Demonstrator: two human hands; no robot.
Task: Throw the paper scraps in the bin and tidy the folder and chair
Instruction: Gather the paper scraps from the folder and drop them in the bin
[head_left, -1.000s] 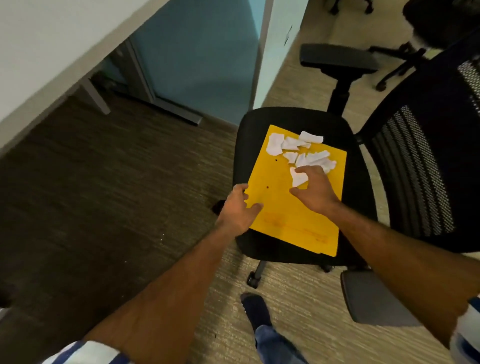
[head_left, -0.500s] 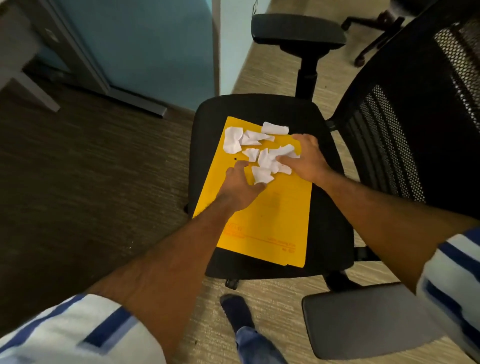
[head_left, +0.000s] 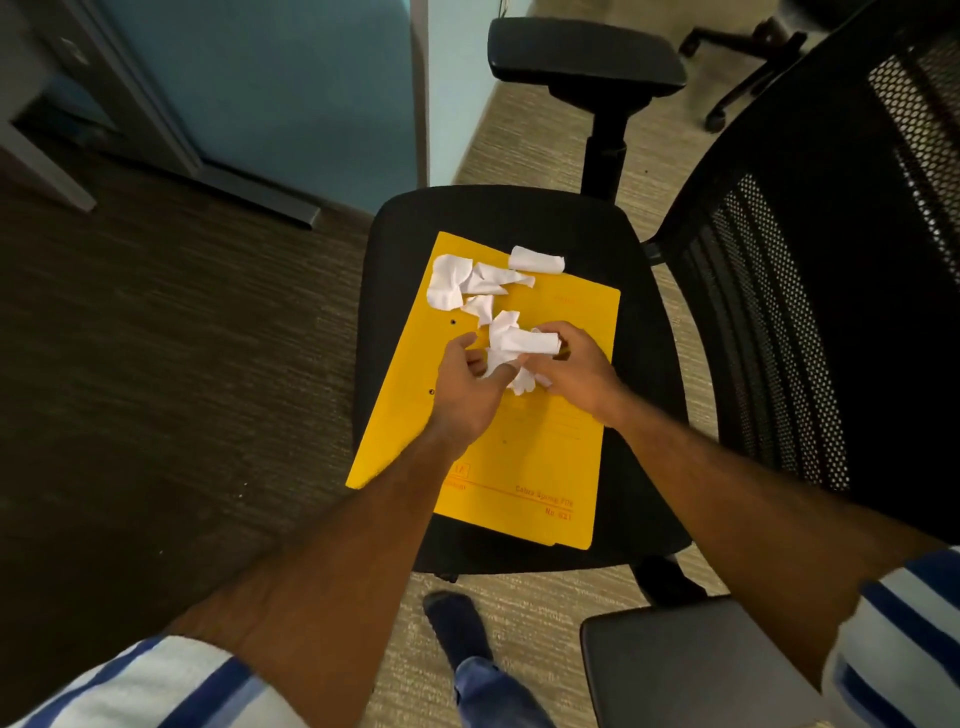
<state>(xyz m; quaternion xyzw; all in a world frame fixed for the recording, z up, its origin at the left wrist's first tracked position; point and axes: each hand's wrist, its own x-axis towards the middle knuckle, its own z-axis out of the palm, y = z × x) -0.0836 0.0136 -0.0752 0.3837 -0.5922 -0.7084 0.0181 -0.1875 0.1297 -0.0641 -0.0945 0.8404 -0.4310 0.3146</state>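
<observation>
A yellow folder (head_left: 524, 467) lies flat on the black seat of an office chair (head_left: 644, 374). White torn paper scraps (head_left: 462, 283) are scattered on the folder's far half, one (head_left: 536, 259) hanging over its far edge. My left hand (head_left: 467, 387) and my right hand (head_left: 576, 369) meet over the middle of the folder, both with fingers curled around a bunch of gathered scraps (head_left: 511, 345). No bin is in view.
The chair's mesh backrest (head_left: 810, 322) rises on the right, with one armrest (head_left: 582, 57) at the far side and another (head_left: 696, 660) near me. A blue partition panel (head_left: 270, 88) and a desk leg (head_left: 47, 171) stand to the left. My shoe (head_left: 457, 629) is on the carpet.
Both hands have drawn together toward me over the folder, bunching several scraps between them. The camera has moved closer to the chair.
</observation>
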